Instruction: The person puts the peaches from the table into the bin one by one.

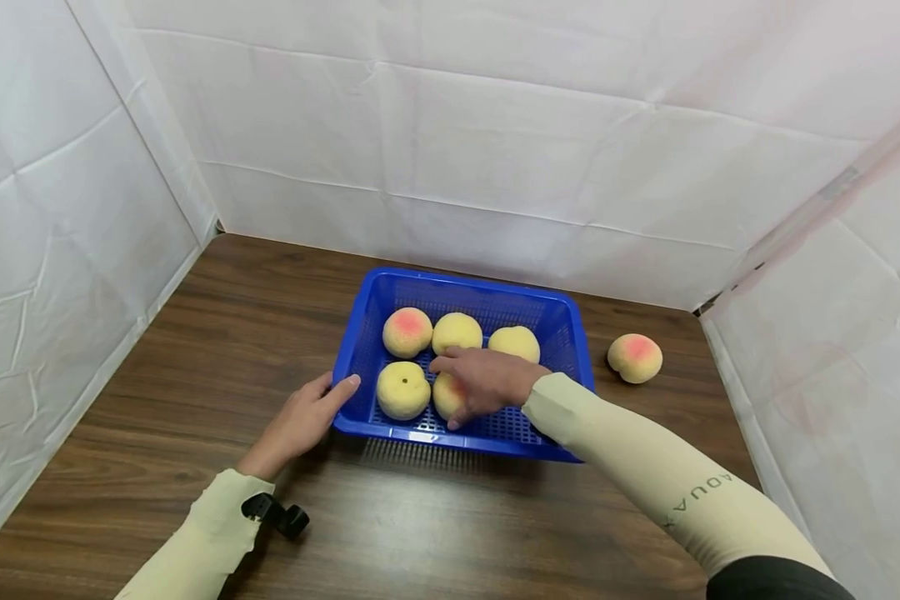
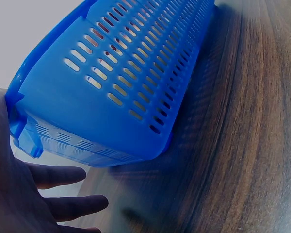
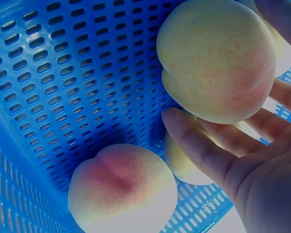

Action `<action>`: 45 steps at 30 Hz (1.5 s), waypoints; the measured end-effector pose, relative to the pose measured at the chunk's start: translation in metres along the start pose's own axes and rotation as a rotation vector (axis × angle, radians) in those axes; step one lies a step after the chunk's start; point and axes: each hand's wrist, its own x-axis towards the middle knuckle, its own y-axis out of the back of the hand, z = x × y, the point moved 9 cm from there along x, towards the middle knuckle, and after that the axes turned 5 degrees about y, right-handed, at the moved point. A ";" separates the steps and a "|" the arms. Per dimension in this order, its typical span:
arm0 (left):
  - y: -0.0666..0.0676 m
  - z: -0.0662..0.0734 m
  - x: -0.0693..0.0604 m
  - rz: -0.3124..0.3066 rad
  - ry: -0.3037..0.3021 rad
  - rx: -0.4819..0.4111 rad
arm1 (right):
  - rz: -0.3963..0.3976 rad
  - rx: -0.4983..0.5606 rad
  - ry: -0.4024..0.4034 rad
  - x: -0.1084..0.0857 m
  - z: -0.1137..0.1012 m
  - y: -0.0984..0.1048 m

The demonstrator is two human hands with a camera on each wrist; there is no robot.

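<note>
A blue plastic basket (image 1: 467,450) with slotted walls stands on the table, and several yellow-and-pink peaches lie inside it. My left hand (image 1: 303,421) holds the basket's left front corner, its thumb over the rim. In the left wrist view, some fingers (image 2: 70,208) of that hand stretch out below the rim, outside the basket wall. Inside the basket, my right hand (image 1: 487,379) grips a peach (image 3: 218,60) in the front row, partly covering it in the head view. Left of it lies another peach (image 1: 402,392) with a dark dimple on top.
Along the back of the basket lie a pink-topped peach (image 1: 407,332) and two yellower peaches (image 1: 457,330). Outside it, one peach (image 1: 634,358) rests on the wooden table (image 1: 270,308) to the right. White sheeting (image 1: 457,125) rises at the back and both sides.
</note>
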 end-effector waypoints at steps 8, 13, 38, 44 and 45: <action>0.000 -0.001 0.002 -0.004 -0.001 -0.005 | 0.012 0.000 -0.003 -0.005 -0.002 0.007; 0.001 -0.002 0.004 -0.011 0.008 0.000 | 0.023 0.000 0.001 -0.007 -0.002 0.012; 0.006 -0.002 0.007 -0.009 0.005 0.018 | 0.114 -0.051 0.030 -0.024 -0.002 0.047; 0.007 -0.002 0.007 0.002 0.001 0.017 | 0.123 -0.060 -0.015 -0.034 0.014 0.055; 0.007 -0.001 0.007 0.003 0.000 0.016 | 0.129 -0.057 -0.024 -0.036 0.017 0.057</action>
